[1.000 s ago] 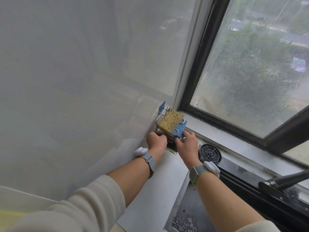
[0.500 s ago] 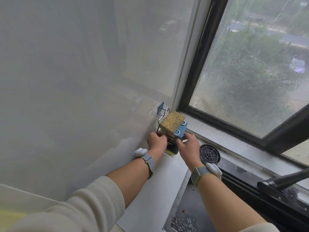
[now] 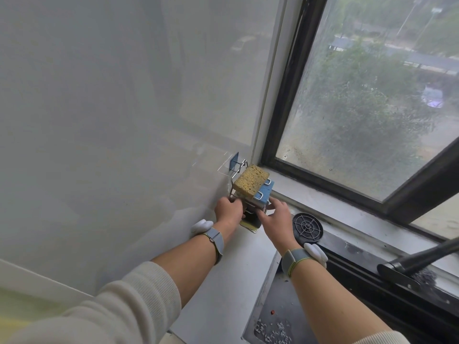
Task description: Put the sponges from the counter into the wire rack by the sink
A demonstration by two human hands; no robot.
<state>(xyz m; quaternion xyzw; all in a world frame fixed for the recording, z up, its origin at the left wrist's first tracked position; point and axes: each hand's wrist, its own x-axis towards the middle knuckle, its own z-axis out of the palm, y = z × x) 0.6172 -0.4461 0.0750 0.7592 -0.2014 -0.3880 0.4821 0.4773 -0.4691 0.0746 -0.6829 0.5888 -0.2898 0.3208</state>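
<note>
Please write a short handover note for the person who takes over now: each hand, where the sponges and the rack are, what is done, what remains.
Left hand: grips the wire rack at its near left edge.
Right hand: fingers on the rack's near right side; grip unclear.
Yellow sponge lies on top in the rack, blue sponge beside and under it.
Done: both of these are in.
Left: a yellowish piece lies under the hands, possibly another sponge; check it, then let go.

Two hands are in view, the left hand (image 3: 229, 209) and the right hand (image 3: 275, 217), each arm wearing one wristband. One wire rack (image 3: 242, 194) holds two sponges: one yellow sponge (image 3: 250, 181) and one blue sponge (image 3: 266, 193). One round black strainer (image 3: 307, 226) lies beside one sink (image 3: 268, 316). One window (image 3: 367, 95).
</note>
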